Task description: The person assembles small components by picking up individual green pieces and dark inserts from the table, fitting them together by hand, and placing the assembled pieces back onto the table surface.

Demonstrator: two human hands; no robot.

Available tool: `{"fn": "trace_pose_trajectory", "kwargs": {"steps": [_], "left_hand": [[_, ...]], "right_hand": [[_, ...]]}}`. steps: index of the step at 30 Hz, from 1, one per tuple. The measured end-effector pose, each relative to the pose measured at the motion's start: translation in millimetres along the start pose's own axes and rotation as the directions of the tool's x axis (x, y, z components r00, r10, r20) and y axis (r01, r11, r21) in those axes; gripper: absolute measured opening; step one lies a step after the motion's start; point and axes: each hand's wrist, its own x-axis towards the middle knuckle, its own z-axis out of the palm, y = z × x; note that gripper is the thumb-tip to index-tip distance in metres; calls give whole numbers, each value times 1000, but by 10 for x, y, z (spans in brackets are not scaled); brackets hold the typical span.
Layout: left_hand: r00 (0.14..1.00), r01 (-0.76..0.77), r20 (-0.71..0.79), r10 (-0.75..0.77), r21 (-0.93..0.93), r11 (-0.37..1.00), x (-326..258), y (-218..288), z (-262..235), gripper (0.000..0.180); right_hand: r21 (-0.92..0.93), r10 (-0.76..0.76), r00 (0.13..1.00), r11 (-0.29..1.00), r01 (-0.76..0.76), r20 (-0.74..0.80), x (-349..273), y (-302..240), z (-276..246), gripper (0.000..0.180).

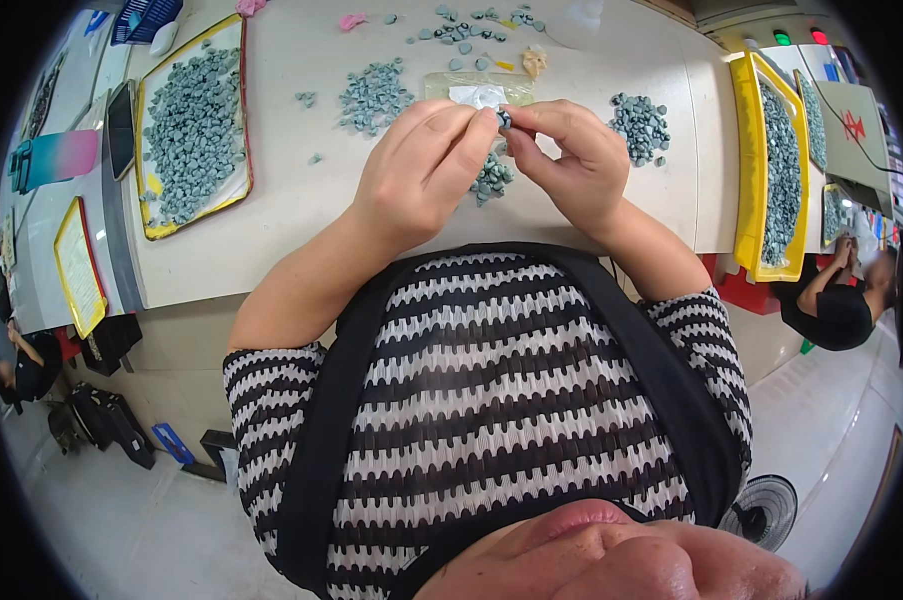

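Note:
My left hand [416,165] and my right hand [576,160] meet over the white table. Between their fingertips is a small, shiny, dark blue-grey piece [503,119], pinched from both sides. Just below my fingers lies a small pile of grey-green pieces [491,182], partly hidden by my left hand. Behind my hands rests a clear, yellowish plastic bag [436,88] with a white patch on it. A larger pile of similar pieces [374,97] sits beyond my left hand, and another pile [639,128] lies to the right of my right hand.
At left stands a yellow-rimmed tray [242,130] full of grey-green pieces; at right, a long yellow bin [745,190] holds more. Loose pieces [461,32] lie at the back near a crumpled tan scrap [535,62]. Co-workers sit at both sides.

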Motion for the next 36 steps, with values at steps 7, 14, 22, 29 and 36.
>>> {"fn": "trace_pose_trajectory", "kwargs": {"steps": [7, 14, 22, 29, 36], "left_hand": [[998, -22, 62, 19, 49, 999, -2, 32, -6, 39], [993, 50, 101, -54, 46, 998, -26, 95, 41, 34], [466, 810, 393, -793, -549, 205, 33, 158, 48, 13], [374, 810, 564, -736, -585, -36, 54, 66, -57, 18], [391, 797, 577, -717, -602, -50, 53, 80, -55, 16]], "right_hand": [[-116, -87, 996, 989, 87, 3, 35, -24, -2, 19], [-144, -33, 999, 989, 32, -2, -21, 2, 24, 17], [120, 267, 963, 956, -269, 31, -13, 53, 6, 20], [108, 287, 956, 950, -292, 63, -20, 54, 8, 20], [-26, 179, 980, 984, -177, 87, 14, 12, -15, 19]]}}
